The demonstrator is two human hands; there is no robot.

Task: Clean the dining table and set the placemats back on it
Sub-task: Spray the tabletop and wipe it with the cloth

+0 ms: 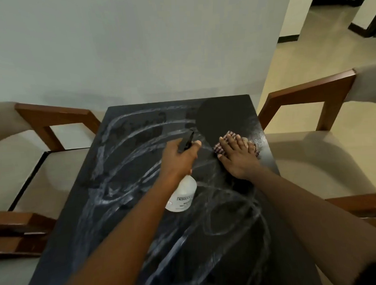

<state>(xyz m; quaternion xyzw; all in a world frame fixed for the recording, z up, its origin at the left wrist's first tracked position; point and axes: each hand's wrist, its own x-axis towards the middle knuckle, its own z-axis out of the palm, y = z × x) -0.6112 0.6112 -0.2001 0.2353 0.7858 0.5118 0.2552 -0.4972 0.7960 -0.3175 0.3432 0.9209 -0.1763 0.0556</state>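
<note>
Your two forearms reach in from the near edge of the dining table [112, 187], a dark top covered with white, soapy streaks [127, 131] that loop across most of it. Over the middle of the table, your left hand [179, 155] has its fingers curled round the neck of a white spray bottle [181, 196], with the black trigger head [186, 142] pointing toward the table's far end. Toward the table's far right side, your right hand [236, 155] lies flat, fingers straight and spread, pressing a checked cloth [217, 149] onto the top. Just beyond that hand, at the table's far right corner, sits a round dark shape [220, 117] free of streaks; whether it is a placemat or a dry patch cannot be told. A wooden chair with a pale seat stands at the table's left side [54, 117] and another at its right [309, 91].
</note>
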